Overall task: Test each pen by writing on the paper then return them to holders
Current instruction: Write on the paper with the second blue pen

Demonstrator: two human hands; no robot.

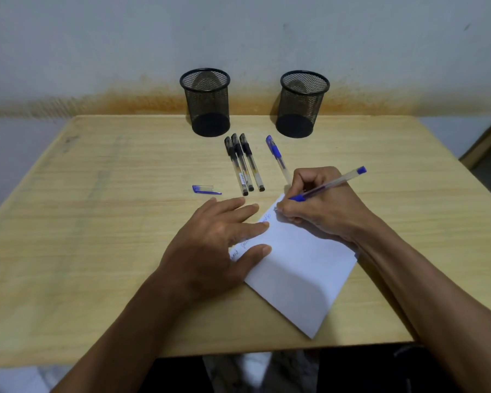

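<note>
Near the front centre of the pale wooden worktop (97,251), the white sheet of paper (298,279) lies turned at an angle, one corner pointing toward the worktop's near edge. The right hand (321,211) pinches the uncapped blue-ink pen with clear barrel (332,182) between thumb and curled fingers, tip down on the far corner of the sheet, where a line of handwriting runs along the sheet's left edge. The left hand (219,239) lies flat, fingers straight and slightly spread, fingertips pressing the sheet's left edge to hold it.

Step in hand, as judged: the writing test of one blue pen. Its loose blue cap (206,189) rests on the worktop, left of the pens and just beyond the left hand. Three black-capped clear pens (243,165) lie side by side, touching or nearly so, behind the paper; a second, capped blue pen (277,157) lies just right of them, its near end hidden behind the right hand.

The next move probably calls for lifting the tip, fetching the cap with the left hand, closing the pen, then setting it in a holder. Both black mesh cylindrical holders (206,103) (301,104) stand upright at the far edge against the wall and appear empty.

Clearance: the route to the holders passes over the lying pens; open worktop lies to the left and right. The paper's near corner sits close to the front edge.
</note>
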